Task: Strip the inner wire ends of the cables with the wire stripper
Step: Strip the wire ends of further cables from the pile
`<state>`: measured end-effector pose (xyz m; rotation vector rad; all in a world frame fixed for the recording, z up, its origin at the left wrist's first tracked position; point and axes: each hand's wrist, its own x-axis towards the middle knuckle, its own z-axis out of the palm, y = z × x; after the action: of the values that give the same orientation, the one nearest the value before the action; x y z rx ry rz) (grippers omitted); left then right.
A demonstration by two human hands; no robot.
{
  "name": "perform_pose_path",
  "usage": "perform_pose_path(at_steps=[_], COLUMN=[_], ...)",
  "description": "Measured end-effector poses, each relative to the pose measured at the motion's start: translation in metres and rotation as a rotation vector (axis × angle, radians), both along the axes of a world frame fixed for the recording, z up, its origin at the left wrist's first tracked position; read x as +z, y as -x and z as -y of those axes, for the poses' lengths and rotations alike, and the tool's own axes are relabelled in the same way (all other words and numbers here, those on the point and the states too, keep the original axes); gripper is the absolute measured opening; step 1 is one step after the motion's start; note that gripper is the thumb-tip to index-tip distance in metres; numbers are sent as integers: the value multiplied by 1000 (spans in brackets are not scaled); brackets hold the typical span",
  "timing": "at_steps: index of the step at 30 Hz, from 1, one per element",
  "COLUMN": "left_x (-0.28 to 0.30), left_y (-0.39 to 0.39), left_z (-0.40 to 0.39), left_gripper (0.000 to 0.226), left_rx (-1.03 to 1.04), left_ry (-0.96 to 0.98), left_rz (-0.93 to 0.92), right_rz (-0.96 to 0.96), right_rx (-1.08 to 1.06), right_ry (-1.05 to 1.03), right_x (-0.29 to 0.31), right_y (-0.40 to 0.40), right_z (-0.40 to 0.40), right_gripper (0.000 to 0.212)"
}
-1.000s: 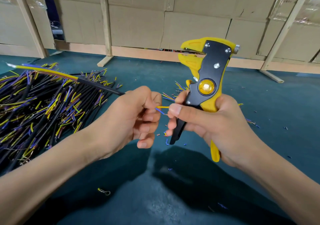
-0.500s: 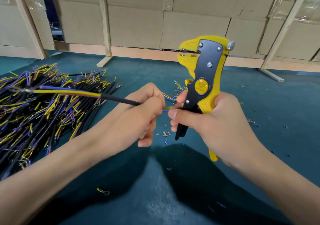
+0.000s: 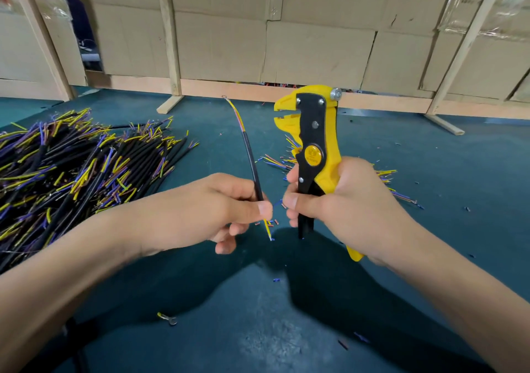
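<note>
Stripper (image 3: 314, 143) handles hidden in right hand (image 3: 341, 206)

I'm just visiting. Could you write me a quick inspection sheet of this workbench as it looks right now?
Surface: green mat, shadowed near the person.
Job's things: yellow wire stripper, upright; black cable.
Clutter: insulation scraps; a loose ring terminal.
Hands: left hand pinches the cable; right hand grips the stripper handles.
Cables: big pile at left, smaller heap behind the right hand.
Surroundings: cardboard wall, wooden posts.
</note>
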<state>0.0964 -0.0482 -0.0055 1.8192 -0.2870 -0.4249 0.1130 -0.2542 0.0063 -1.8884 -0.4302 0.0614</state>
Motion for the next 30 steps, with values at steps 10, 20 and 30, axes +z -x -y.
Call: perform_pose_path(at_steps=[10,20,30], left_x=[5,21,24], left_y=[-2,5,9], left_z=[9,8,15], left_gripper=[27,22,35], left_rx=[182,242,297], left_ry=[593,753,758], left_rz=[202,305,294], right_rz=[-342,-464,-454], right_rx=[333,779,758], right_ry=[-502,-398,-537], right_x=[1,-19,-26], right_y=[-5,8,10], right_z=[4,-5,-10], right_gripper=[6,14,13])
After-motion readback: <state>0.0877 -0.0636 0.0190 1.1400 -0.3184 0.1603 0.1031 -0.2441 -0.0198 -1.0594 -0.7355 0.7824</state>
